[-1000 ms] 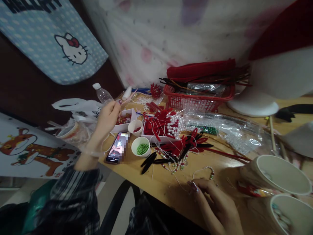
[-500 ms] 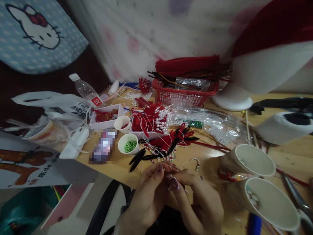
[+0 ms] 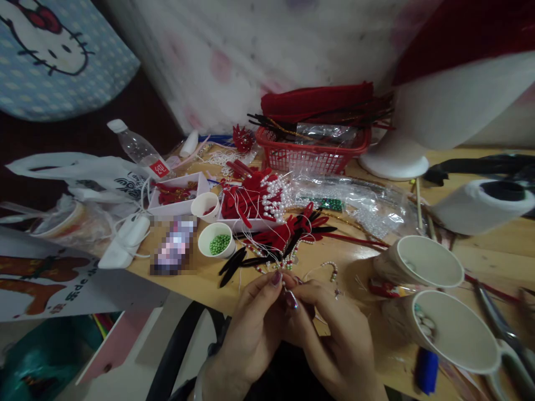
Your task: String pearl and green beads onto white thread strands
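Bead [image 3: 283, 284], pale and tiny, at the thumb tip of the left hand [image 3: 254, 328], low in front of the body; pinched there, thumb against curled fingers, too small for exact shape. Close alongside, the right hand [image 3: 334, 334], bent inward, thumb drawn near forefinger; impossible to say what lies in that grip, with fingertips overlapping. Thread [image 3: 321, 319] just visible below the right fingers, otherwise lost behind them. Beyond the knuckles, on the table [image 3: 353, 262], a short curved strand [image 3: 334, 271].

To the left, a phone [image 3: 173, 245] masked by coarse blocks, unreadable; beside it, a cup of green beads [image 3: 219, 243]. Behind, a white box [image 3: 253, 225], largely covered by red pieces [image 3: 242, 203] and pale threads. Petals [image 3: 234, 267], black, partly tangled among beadwork.

To the right, two larger cups, far [image 3: 432, 259] and near [image 3: 460, 331], mostly bare wall in view, with pale bits low inside. Between them, a half-hidden packet [image 3: 384, 288]. Cut off at upper left, a cartoon cloth [image 3: 104, 67].
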Demonstrator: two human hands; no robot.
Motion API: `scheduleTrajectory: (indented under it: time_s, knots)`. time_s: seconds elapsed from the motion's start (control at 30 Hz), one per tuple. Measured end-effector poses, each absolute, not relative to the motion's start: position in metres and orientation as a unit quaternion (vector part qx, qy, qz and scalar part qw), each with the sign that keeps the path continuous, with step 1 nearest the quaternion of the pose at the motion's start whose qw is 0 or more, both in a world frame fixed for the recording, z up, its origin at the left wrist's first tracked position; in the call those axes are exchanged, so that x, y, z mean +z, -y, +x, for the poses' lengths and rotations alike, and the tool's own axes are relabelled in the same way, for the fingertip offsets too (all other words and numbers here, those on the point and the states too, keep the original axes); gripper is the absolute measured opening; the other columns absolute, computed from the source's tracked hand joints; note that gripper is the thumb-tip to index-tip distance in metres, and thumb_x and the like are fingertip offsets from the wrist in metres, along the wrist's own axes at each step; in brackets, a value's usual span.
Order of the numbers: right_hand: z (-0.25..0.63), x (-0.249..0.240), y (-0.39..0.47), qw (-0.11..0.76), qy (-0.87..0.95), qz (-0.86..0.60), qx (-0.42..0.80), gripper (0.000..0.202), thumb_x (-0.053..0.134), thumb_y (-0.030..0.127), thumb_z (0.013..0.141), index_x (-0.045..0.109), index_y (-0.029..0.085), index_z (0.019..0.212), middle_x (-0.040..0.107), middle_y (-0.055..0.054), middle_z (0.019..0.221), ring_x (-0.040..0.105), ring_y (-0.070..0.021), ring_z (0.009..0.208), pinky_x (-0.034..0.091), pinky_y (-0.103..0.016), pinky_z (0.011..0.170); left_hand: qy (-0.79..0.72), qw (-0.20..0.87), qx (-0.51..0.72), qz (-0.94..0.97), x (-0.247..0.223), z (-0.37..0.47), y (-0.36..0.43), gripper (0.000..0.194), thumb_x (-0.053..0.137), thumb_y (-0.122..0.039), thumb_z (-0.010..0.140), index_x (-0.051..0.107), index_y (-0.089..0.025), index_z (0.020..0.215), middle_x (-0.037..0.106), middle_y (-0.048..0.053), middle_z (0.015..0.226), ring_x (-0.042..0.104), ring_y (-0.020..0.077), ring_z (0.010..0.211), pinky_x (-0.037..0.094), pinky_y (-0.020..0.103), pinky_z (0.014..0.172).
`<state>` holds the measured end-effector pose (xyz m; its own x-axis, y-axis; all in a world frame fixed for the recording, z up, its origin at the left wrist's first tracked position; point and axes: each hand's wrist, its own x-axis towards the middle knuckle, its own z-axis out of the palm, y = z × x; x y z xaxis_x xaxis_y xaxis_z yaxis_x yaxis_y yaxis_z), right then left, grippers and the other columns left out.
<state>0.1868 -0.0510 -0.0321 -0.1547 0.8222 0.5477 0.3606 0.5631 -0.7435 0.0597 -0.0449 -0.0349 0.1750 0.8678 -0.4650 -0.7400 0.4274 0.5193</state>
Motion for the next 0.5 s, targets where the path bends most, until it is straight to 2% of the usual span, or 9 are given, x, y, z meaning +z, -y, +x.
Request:
scheduleTrajectory:
  time_s: [0.1, 0.2, 0.37, 0.5]
  knots:
    - [0.1877, -0.0325, 0.0517, 0.512, 0.714, -0.413, 0.238, 0.014, 0.054, 0.011, 0.095, 0.063, 0.021, 0.1, 0.073, 0.0, 0.083, 0.072, -0.0114, 0.07, 0.054, -0.02, 0.065, -0.378, 0.756, 0.524, 0.101, -0.0355, 0.0605, 0.0448, 0.027, 0.097, -0.039, 0.059, 0.082, -0.021, 0.073, 0.074, 0.002, 0.079, 0.067, 0.0143, 0.076, 0.053, 0.024, 0.071]
    - [0.1881, -0.0321, 0.0517, 0.52, 0.702, -0.418, 0.249, 0.013, 0.055, 0.011, 0.095, 0.063, 0.021, 0.096, 0.073, 0.002, 0.079, 0.071, -0.0112, 0.067, 0.054, -0.019, 0.063, -0.378, 0.752, 0.523, 0.137, -0.0359, 0.0615, 0.0443, 0.027, 0.095, -0.043, 0.063, 0.082, -0.022, 0.073, 0.073, 0.002, 0.08, 0.066, 0.0142, 0.074, 0.053, 0.024, 0.071]
    - [0.1903, -0.0323, 0.0511, 0.53, 0.692, -0.419, 0.254, 0.013, 0.057, 0.011, 0.095, 0.064, 0.022, 0.092, 0.068, 0.004, 0.072, 0.066, -0.0094, 0.059, 0.05, -0.018, 0.057, -0.384, 0.69, 0.554, 0.264, -0.0352, 0.0614, 0.0419, 0.021, 0.09, -0.044, 0.071, 0.084, -0.024, 0.073, 0.072, 0.004, 0.089, 0.065, 0.016, 0.085, 0.052, 0.024, 0.078]
    - [0.192, -0.0309, 0.0504, 0.531, 0.691, -0.412, 0.264, 0.014, 0.057, 0.011, 0.094, 0.065, 0.022, 0.092, 0.069, 0.003, 0.073, 0.065, -0.0096, 0.059, 0.05, -0.018, 0.058, -0.393, 0.671, 0.561, 0.284, -0.0345, 0.0604, 0.0396, 0.022, 0.092, -0.042, 0.068, 0.083, -0.023, 0.072, 0.069, 0.003, 0.089, 0.063, 0.0145, 0.084, 0.051, 0.022, 0.075]
